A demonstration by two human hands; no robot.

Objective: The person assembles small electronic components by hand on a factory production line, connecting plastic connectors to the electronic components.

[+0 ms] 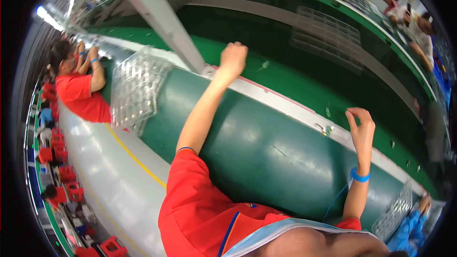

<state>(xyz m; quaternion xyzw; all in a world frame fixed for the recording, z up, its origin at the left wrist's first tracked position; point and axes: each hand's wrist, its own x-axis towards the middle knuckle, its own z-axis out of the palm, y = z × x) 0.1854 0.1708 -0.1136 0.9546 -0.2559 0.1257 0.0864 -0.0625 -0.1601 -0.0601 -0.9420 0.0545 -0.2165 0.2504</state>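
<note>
My left hand [234, 58] is stretched out over the green conveyor belt, past the white rail, its fingers curled into a fist. Whatever it holds, if anything, is hidden. Above the belt's near edge on the right, my right hand [363, 124] has its fingers loosely bent and a gap before the thumb, with nothing seen between them. A blue wrist strap [359, 175] with a thin cord circles that wrist. A few small parts [325, 130] lie on the white rail left of the right hand. Close by on the belt is a small pale piece [328, 112]; another clear piece [264, 65] lies near my left hand.
A stack of clear compartment trays [139, 83] stands on the green worktop [266, 154] at the left. More clear trays [328, 35] lie across the belt. A slanted metal post [164, 21] rises beside my left arm. Co-workers sit left [78, 83] and lower right [410, 231].
</note>
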